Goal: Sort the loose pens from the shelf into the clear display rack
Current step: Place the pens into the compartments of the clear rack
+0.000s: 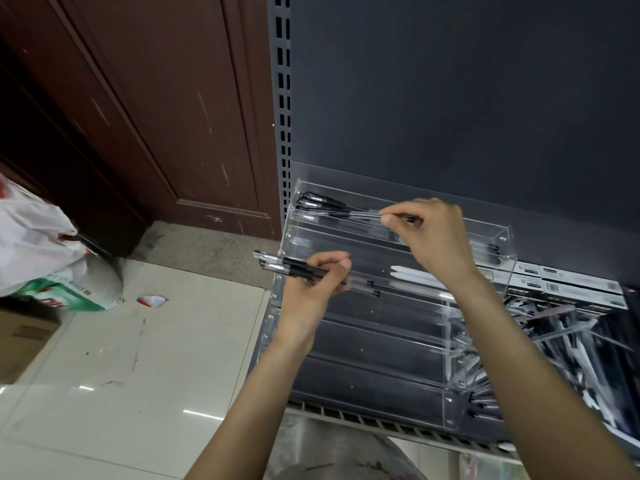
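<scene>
A clear stepped display rack [363,344] stands on the dark shelf. Its top tier holds several black-capped clear pens [322,202]. My right hand [436,237] pinches one clear pen [367,213] between thumb and fingertips, lying over that top tier. My left hand [311,289] grips a small bundle of black-grip pens [291,266] at the rack's left end, their tips sticking out to the left. A middle tier holds a white pen [412,273]. Loose pens [561,337] lie in a heap on the shelf to the right of the rack.
Flat barcoded boxes [571,289] sit behind the loose heap. A slotted shelf upright [284,109] rises at the rack's left. The shelf's front edge [381,424] runs below the rack. A white plastic bag [45,251] and a cardboard box [20,341] stand on the tiled floor, left.
</scene>
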A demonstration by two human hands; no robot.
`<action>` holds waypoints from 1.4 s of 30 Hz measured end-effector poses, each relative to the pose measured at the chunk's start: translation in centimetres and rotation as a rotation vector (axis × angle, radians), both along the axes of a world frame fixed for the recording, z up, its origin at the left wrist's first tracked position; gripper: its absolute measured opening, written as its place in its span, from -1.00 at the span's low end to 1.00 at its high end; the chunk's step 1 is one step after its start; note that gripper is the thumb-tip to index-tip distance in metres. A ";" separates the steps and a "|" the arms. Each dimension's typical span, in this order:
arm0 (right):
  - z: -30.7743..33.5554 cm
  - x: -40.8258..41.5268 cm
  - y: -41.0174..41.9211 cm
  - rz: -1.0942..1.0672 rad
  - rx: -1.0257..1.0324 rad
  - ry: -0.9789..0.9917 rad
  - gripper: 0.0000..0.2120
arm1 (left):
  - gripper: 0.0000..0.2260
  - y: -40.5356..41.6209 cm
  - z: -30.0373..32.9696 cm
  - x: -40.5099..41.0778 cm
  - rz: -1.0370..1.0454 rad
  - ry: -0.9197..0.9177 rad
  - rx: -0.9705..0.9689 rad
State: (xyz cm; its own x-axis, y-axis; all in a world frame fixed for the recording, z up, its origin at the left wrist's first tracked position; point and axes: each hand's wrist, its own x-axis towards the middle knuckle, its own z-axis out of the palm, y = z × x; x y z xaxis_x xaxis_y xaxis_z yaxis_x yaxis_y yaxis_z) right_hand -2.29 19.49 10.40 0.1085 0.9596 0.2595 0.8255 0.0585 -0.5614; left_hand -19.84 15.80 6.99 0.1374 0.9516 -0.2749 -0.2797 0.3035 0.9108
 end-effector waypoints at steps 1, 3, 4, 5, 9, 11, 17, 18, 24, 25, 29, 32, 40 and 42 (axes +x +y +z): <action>-0.2 -0.3 0.4 0.012 -0.017 -0.030 -0.92 | -0.92 0.0 0.0 -0.1 0.001 0.001 0.000; -0.4 -0.8 0.9 0.028 -0.041 -0.107 -0.90 | -0.92 0.1 -0.1 -0.1 0.002 0.002 0.003; -0.4 -1.1 1.1 0.031 -0.053 -0.144 -0.88 | -0.92 0.1 -0.1 -0.2 0.004 0.003 0.004; -0.5 -1.3 1.2 0.031 -0.059 -0.170 -0.86 | -0.92 0.2 -0.1 -0.2 0.005 0.004 0.005; -0.6 -2.2 0.9 0.105 -0.007 -0.167 -0.83 | -0.92 0.3 -0.2 -0.4 0.015 -0.004 0.014; -0.8 -2.5 0.7 0.146 -0.023 -0.175 -0.82 | -0.92 0.4 -0.3 -0.5 0.021 -0.003 0.017; -1.3 -2.4 0.6 0.175 -0.062 -0.235 -0.75 | -0.92 0.6 -0.4 -0.2 0.004 -0.003 0.023; -1.3 -2.4 0.6 0.177 -0.082 -0.239 -0.73 | -0.92 0.6 -0.4 -0.1 0.001 -0.004 0.025; -0.3 -2.5 -0.6 0.168 -0.032 -0.149 -0.72 | -0.91 0.7 -0.3 0.4 0.003 -0.012 0.017; 0.0 -2.5 -1.3 0.176 -0.019 -0.106 -0.74 | -0.91 0.7 -0.3 0.4 0.011 -0.012 0.016; 0.7 -2.3 -4.4 0.247 -0.079 -0.018 -0.84 | -0.92 0.7 -0.1 0.7 0.029 -0.029 0.022; 0.2 -2.3 -5.6 0.243 -0.081 0.056 -0.92 | -0.90 0.6 0.1 1.0 0.032 -0.048 0.017; -0.3 -1.3 -5.9 0.137 0.014 0.157 -0.98 | -0.90 0.1 0.1 1.0 0.008 -0.031 0.015; -0.6 -0.7 -5.9 0.080 0.062 0.132 -0.98 | -0.92 0.1 0.1 0.7 0.025 0.003 0.003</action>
